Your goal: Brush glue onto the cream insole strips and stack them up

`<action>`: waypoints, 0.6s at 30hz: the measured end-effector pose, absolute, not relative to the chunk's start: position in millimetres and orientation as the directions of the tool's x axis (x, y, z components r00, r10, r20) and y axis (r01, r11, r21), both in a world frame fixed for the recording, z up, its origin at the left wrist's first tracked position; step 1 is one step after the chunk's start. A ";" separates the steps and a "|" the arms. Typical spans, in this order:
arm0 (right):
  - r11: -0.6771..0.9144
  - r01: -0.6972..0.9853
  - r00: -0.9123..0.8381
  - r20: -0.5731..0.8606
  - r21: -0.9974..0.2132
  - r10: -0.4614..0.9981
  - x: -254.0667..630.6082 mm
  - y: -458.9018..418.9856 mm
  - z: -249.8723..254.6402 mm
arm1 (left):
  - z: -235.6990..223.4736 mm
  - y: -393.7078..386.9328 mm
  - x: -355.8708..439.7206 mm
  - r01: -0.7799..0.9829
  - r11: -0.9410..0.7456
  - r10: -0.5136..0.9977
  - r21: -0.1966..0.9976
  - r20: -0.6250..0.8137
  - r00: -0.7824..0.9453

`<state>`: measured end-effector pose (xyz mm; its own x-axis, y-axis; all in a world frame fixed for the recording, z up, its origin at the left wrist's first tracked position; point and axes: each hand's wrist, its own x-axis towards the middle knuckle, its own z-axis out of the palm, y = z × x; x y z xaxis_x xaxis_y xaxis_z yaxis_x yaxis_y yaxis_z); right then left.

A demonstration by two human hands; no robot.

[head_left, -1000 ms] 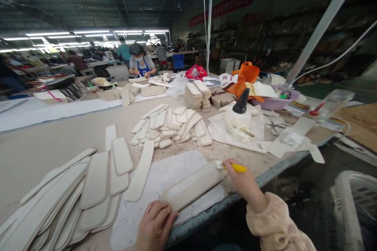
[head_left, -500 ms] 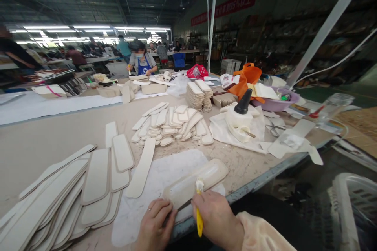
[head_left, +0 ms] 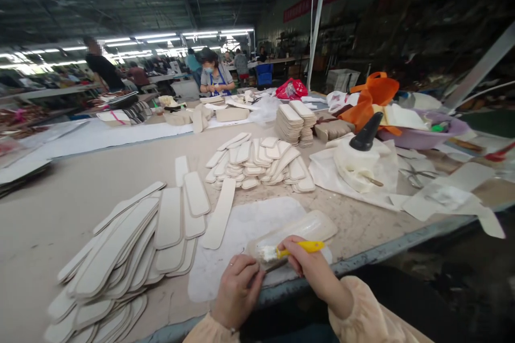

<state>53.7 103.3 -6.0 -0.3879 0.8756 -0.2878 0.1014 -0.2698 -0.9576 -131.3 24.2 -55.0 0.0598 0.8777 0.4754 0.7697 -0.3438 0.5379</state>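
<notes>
My right hand [head_left: 309, 268] is closed round a yellow-handled brush [head_left: 300, 248], whose white bristles rest on the near end of a long cream rounded strip [head_left: 298, 231]. That strip lies on a white sheet [head_left: 241, 230] at the table's front edge. My left hand [head_left: 237, 289] presses its curled fingers on the strip's near left end, holding it down. The strip's surface looks wet and glossy.
A fanned spread of similar cream strips [head_left: 124, 246] lies left. A heap of shorter pieces [head_left: 257, 163] and two stacks [head_left: 295, 123] sit behind. A white glue pot with black spout [head_left: 360, 158], scissors [head_left: 418, 176] and a purple basin [head_left: 422, 136] stand right. Other people work at far tables.
My right hand brought the brush from the strip's far right end to its near end, then turned it sideways pointing left. The camera view shifted left. My left hand stayed on the strip.
</notes>
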 end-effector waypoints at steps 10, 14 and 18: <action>-0.097 0.340 -0.180 -0.165 -0.935 0.970 99.3 128.1 13.4 | -54.6 23.9 -133.1 0.792 -0.354 0.875 0.497 0.475 0.093; -0.160 0.205 -0.338 -0.223 -0.966 0.914 78.3 109.5 9.8 | -55.8 24.6 -134.0 0.801 -0.367 0.870 0.472 0.479 0.116; -0.186 0.235 -0.361 -0.263 -0.954 0.895 63.1 105.6 -3.8 | -60.2 26.9 -137.0 0.806 -0.394 0.858 0.442 0.492 0.150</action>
<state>63.1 105.6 -3.8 -0.3610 0.8947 -0.2632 0.2352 -0.1857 -0.9540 -137.0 26.9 -60.2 0.1495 0.8578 0.4918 0.8062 -0.3937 0.4416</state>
